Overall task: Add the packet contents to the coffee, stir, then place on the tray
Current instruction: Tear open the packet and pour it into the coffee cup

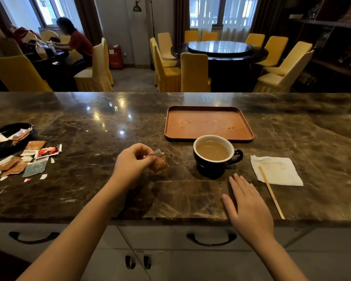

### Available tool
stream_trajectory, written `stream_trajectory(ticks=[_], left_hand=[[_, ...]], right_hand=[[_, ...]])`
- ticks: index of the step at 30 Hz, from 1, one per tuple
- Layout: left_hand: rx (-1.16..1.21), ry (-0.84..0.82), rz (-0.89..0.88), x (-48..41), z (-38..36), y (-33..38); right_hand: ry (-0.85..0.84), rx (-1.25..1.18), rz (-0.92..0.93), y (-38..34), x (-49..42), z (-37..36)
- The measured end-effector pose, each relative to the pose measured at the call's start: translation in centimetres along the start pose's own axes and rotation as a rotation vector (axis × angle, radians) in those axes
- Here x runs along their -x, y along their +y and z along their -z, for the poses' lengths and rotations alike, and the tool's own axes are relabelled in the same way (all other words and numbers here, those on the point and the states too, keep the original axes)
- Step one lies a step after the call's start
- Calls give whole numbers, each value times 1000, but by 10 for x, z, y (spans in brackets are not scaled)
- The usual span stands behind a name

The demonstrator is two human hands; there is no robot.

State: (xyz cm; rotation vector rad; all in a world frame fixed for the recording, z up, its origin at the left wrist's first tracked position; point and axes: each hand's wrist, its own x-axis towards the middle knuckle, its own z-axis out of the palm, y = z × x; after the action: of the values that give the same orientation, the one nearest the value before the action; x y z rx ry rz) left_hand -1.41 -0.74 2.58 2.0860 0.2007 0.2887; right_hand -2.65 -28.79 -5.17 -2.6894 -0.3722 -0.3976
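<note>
A dark cup (215, 159) with a white inside holds light-brown coffee and stands on the marble counter, its handle to the right. Just behind it lies an orange-brown tray (209, 123) with a few drops on it. My left hand (130, 163) pinches a small brown packet (158, 162) by its torn white top, a hand's width left of the cup and just above the counter. Flat on the counter, in front of the cup, lies my right hand (249, 207) with fingers apart. A wooden stir stick (271, 192) lies right of that hand, partly on a white napkin (276, 169).
At the far left a black dish (8, 138) holds packets, and several torn packets and scraps (28, 161) lie beside it. The counter's front edge runs just below my right hand, with drawers underneath. Beyond the counter are yellow chairs, a round table and a seated person.
</note>
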Motion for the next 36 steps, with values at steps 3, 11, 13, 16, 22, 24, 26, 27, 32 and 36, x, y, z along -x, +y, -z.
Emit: stream_trajectory(ticks=[3, 11, 13, 16, 22, 24, 26, 27, 32, 36], left_hand=[[142, -37, 2, 9, -5, 19], [278, -67, -84, 22, -46, 62], [299, -84, -118, 23, -55, 71], [326, -94, -153, 22, -64, 81], [383, -110, -170, 15, -70, 97], [368, -151, -180, 11, -71, 102], [304, -199, -201, 4, -69, 107], [263, -232, -210, 0, -67, 109], [-145, -422, -438, -31, -55, 123], [-182, -616, -461, -60, -54, 140]], right_hand=[[114, -136, 49, -5, 7, 6], [438, -159, 282, -53, -10, 40], [439, -149, 261, -66, -19, 43], [430, -165, 180, -71, -30, 43], [464, -260, 141, -70, -43, 36], [529, -335, 113, -69, -49, 34], [583, -425, 57, -68, -54, 34], [586, -482, 23, -68, -56, 35], [286, -882, -192, -53, -65, 50], [65, -1050, -282, -33, -76, 64]])
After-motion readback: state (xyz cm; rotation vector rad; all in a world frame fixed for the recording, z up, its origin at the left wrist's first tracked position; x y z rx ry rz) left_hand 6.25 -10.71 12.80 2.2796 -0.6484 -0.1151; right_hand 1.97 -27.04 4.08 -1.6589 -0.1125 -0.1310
